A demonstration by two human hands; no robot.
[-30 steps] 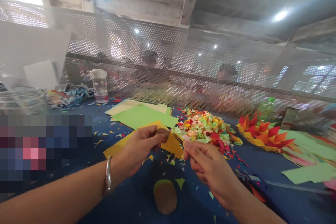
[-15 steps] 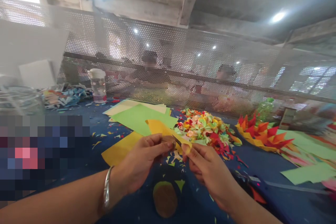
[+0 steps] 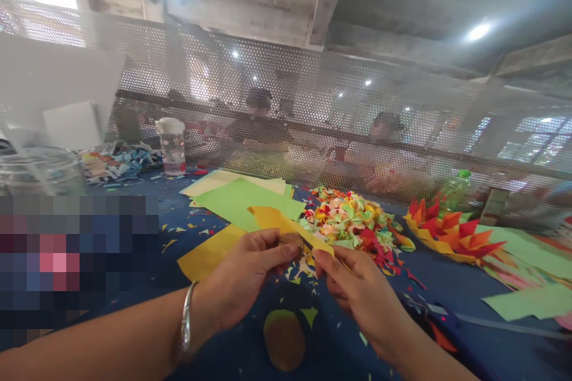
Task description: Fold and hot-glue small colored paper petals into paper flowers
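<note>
One brown round piece (image 3: 291, 240) is clamped in the left hand's (image 3: 250, 265) fingertips. Beside it, the yellow paper (image 3: 273, 219) is pinched at its right end by the right hand (image 3: 360, 280), over whose thumb that end has been brought since a second ago.

Yellow paper (image 3: 274, 218) and brown rounded piece (image 3: 289, 239), both hand-held.
I log the paper as bright yellow, raised and tilted, one corner to the upper left, a narrow stretch slanting down to the right hand (image 3: 357, 286), which pinches its end. I list the brown piece as dull, curved along its edge, partly hidden under the thumb of the left hand (image 3: 254, 277).
</note>
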